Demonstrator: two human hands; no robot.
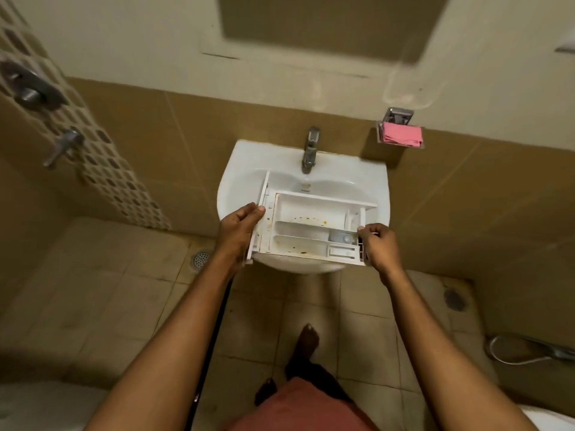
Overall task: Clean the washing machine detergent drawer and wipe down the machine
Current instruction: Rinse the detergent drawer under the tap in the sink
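1. Head view: one stained detergent drawer (311,231), over one white washbasin (242,163).
2. Two hands: left hand (238,231) curled round its front panel, right hand (378,244) pinching the opposite end.
3. One tap (310,147); one pink cloth (402,136).

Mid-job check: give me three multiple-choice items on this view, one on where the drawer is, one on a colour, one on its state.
1. Where is the drawer? A in a bucket; B over the sink; C on a shelf.
2. What colour is the cloth in the wall holder? A blue; B pink; C green.
3. How is the drawer's inside? A brown-stained; B spotless; C full of foam.
Answers: 1 B, the left hand and right hand hold it above the sink; 2 B, the folded cloth is pink; 3 A, brown specks mark its compartments.
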